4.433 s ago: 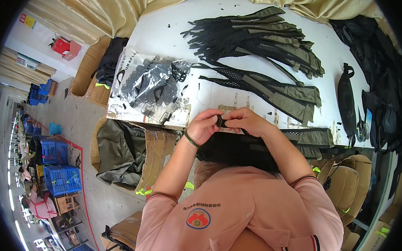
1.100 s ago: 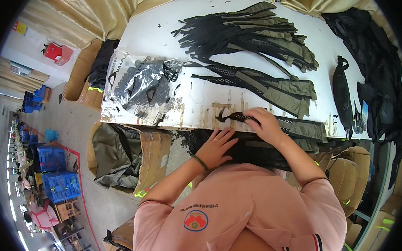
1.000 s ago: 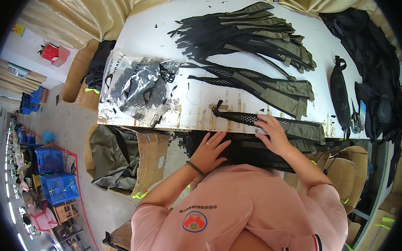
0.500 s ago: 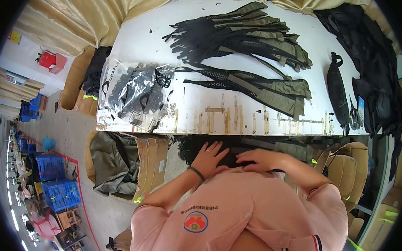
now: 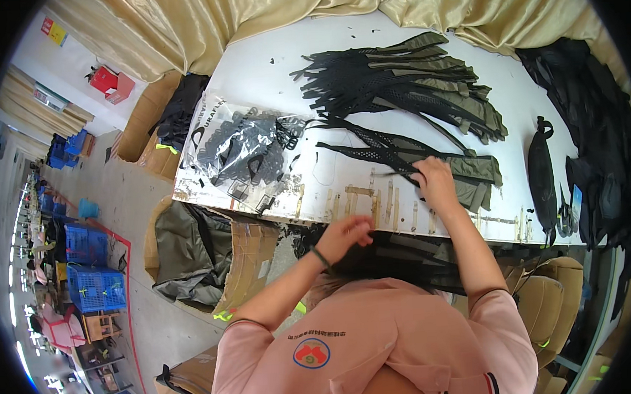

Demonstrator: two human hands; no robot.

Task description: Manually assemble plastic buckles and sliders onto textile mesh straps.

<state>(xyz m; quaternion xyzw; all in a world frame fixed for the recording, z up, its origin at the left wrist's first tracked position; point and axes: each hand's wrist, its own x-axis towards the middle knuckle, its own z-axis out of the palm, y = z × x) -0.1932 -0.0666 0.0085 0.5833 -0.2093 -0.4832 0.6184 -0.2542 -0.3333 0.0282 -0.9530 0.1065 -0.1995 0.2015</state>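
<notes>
My right hand [image 5: 436, 181] reaches onto the white table, its fingers closed on the near black-and-olive fabric strip [image 5: 461, 189] with a mesh section; a thin dark end sticks out left of the fingertips. My left hand [image 5: 346, 237] hovers just off the table's front edge, its fingers loosely curled and apart, with nothing visible in them. Beneath it, dark fabric pieces [image 5: 404, 253] lie over my lap, partly hidden by the tabletop and my arms. Farther back on the table spreads a fanned pile of similar mesh strips [image 5: 402, 85].
A clear plastic bag of black buckles [image 5: 249, 147] lies at the table's left [image 5: 316, 208]. At right are a black pouch [image 5: 542, 178], scissors [image 5: 565, 212] and hanging black fabric [image 5: 582, 112]. Cardboard boxes [image 5: 251, 254] stand below on both sides; gold curtains [image 5: 284, 13] border the back.
My right hand has risen from the dark fabric in my lap to the strip on the table. My left hand has lifted off the fabric, moving right. The view has tilted upward.
</notes>
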